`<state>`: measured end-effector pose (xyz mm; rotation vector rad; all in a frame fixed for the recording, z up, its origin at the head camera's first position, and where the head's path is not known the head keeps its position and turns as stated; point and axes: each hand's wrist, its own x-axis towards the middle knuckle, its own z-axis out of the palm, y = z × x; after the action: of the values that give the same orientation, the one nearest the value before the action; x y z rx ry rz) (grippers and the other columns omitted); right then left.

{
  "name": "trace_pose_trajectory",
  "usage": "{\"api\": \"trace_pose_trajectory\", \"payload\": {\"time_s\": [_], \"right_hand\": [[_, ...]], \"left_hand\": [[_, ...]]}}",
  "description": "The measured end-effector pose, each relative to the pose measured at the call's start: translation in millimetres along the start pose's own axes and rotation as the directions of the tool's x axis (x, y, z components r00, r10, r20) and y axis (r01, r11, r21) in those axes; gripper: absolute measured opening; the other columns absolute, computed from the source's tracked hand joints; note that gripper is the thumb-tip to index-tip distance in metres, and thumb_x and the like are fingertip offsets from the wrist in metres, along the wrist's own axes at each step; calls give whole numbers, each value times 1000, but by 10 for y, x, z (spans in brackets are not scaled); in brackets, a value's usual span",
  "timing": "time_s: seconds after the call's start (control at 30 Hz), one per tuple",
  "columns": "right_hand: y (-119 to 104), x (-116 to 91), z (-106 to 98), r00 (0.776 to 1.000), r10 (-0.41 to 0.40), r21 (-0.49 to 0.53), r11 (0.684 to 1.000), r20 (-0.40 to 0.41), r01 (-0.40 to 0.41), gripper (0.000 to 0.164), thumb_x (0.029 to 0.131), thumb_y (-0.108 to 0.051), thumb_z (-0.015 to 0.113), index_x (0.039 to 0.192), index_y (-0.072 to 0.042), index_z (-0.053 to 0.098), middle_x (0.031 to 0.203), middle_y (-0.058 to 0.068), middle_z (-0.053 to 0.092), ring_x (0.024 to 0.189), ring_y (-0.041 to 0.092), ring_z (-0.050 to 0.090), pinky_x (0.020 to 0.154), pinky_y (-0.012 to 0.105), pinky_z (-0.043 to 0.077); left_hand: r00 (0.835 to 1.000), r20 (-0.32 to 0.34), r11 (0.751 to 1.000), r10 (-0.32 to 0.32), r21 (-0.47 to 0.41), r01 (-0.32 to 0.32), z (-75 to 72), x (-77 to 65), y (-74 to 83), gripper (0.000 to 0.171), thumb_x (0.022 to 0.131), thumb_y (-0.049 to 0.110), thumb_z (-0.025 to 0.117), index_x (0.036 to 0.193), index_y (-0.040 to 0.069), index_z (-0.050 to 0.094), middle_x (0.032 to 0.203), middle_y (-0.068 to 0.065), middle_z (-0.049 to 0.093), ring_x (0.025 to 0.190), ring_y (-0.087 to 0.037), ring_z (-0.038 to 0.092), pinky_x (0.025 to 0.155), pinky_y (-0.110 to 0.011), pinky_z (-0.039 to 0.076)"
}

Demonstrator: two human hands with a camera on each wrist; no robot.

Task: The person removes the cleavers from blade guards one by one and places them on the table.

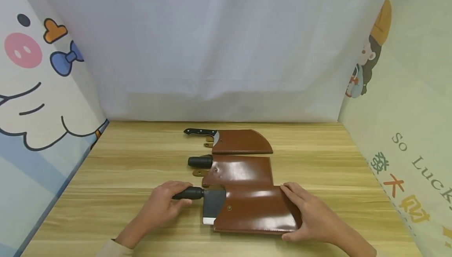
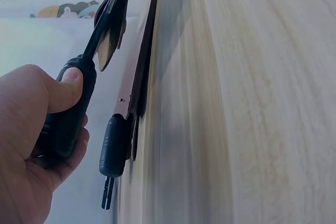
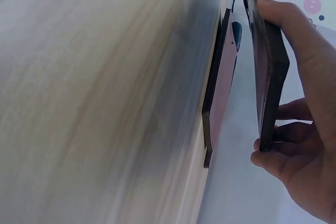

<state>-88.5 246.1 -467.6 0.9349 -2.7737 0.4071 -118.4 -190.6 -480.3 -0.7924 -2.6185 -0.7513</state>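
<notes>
A cleaver sits partly inside a glossy brown leather sheath (image 1: 259,210), its dark blade (image 1: 214,204) showing at the sheath's left mouth. My left hand (image 1: 166,202) grips the cleaver's black handle (image 2: 68,103), thumb along its side in the left wrist view. At the other end, my right hand (image 1: 307,214) holds the sheath between thumb and fingers across its width. Both wrist views show this cleaver and sheath raised off the tabletop. The part of the blade within the leather is hidden.
Behind lies a second sheathed cleaver (image 1: 241,169) with a black handle, its strap loose. Farther back is a third sheathed knife (image 1: 243,141) with a riveted black handle. The wood-grain table (image 1: 123,163) meets a white cloth backdrop (image 1: 219,53) and printed side panels.
</notes>
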Motion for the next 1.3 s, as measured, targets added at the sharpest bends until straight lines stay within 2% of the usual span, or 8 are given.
{"api": "trace_pose_trajectory", "payload": {"time_s": [0.4,0.8,1.0,1.3], "right_hand": [[45,-24,-39,999,-11,-8,1000,-32,10,119,57,-68,90,145,3,53,144,21,56,125,39,61,94,52,56],[102,-70,-56,1000,-7,-2,1000,-28,7,119,60,-72,87,146,2,52,144,21,55,124,39,61,93,54,57],[127,-83,-71,999,-12,-10,1000,-40,11,117,60,-72,87,145,2,53,144,20,55,123,38,62,91,54,57],[128,-90,-102,999,-8,-9,1000,-44,8,118,59,-69,89,145,2,53,144,20,55,123,39,62,91,54,57]], "left_hand": [[999,14,999,-33,-8,33,-56,-8,-42,44,79,24,89,117,6,77,111,-7,76,101,-25,73,84,-44,60],[998,16,998,-60,-27,60,-114,-66,-126,41,82,21,87,118,5,76,114,-6,76,104,-26,73,85,-45,60],[999,5,998,-53,-33,53,-155,-95,-161,42,81,20,87,118,4,76,113,-7,76,102,-27,73,84,-45,60],[996,17,996,-83,-32,83,-221,-122,-189,40,81,20,87,118,7,76,113,-6,76,102,-26,73,83,-47,60]]}}
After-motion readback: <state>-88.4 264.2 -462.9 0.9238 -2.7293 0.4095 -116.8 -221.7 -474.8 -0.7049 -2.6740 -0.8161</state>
